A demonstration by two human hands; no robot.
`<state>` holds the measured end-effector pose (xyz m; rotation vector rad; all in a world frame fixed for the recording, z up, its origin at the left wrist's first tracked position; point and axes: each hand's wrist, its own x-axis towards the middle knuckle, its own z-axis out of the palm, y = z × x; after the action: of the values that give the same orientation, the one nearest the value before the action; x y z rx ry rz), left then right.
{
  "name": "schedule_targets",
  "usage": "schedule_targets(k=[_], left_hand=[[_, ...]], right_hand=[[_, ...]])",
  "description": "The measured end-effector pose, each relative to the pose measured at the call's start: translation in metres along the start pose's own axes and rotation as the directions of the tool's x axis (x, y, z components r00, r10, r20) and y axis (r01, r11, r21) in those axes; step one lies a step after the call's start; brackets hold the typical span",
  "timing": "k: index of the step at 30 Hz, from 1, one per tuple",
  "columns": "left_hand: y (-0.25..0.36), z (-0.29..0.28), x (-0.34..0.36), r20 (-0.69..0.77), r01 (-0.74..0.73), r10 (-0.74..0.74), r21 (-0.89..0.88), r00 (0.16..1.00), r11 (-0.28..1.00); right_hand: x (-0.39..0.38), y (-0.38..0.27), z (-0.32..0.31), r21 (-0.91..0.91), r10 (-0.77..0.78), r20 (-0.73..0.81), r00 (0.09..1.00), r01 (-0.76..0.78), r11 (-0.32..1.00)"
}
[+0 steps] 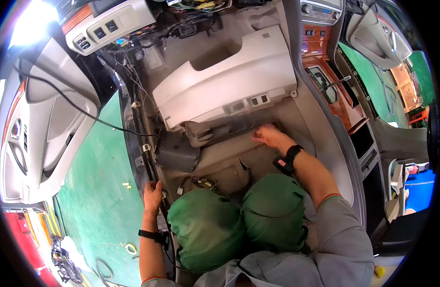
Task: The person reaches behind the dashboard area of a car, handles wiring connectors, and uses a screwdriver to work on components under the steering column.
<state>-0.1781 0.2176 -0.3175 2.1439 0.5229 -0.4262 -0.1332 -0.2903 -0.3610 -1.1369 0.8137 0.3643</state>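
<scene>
My right hand reaches over the car's floor, just below a large beige lower dashboard panel that lies loose in the footwell. Its fingers are drawn together beside a dark trim piece; whatever they may hold is too small to make out. At the left, my left hand is closed over the edge of the door sill, along which a dark wiring harness runs. A flat dark grey cover lies between the sill and the panel. Loose wires with a white connector sit by my green-clad knees.
Exposed wiring hangs under the opened dashboard. A switch panel juts out at the upper left. The open door stands left, with a black cable crossing from it. The centre console and gear lever bound the right side.
</scene>
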Motion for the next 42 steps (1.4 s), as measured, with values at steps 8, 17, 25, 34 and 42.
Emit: schedule_targets(k=[8, 17, 25, 34, 42], left_hand=[[-0.023, 0.004, -0.022, -0.028, -0.083, 0.083, 0.004, 0.996, 0.997], [0.024, -0.009, -0.023, 0.003, 0.023, -0.022, -0.137, 1.000, 0.990], [0.127, -0.009, -0.045, 0.393, -0.242, 0.099, 0.335, 0.914, 0.910], [0.163, 0.024, -0.016, 0.561, -0.507, 0.246, 0.372, 0.790, 0.778], [0.293, 0.049, -0.049, 0.497, -0.529, 0.448, 0.027, 0.743, 0.848]], right_hand=[[0.090, -0.009, -0.028, 0.145, -0.094, -0.202, 0.975, 0.125, 0.981], [0.034, -0.046, -0.023, 0.154, -0.097, -0.145, 0.985, 0.119, 0.981], [-0.146, -0.126, 0.016, -0.309, -0.298, 0.140, 0.944, 0.328, 0.893], [-0.255, -0.189, 0.001, -0.403, -0.635, 0.094, 0.767, 0.613, 0.680], [-0.358, -0.309, -0.081, 0.041, -0.908, -0.408, 0.095, 0.995, 0.086]])
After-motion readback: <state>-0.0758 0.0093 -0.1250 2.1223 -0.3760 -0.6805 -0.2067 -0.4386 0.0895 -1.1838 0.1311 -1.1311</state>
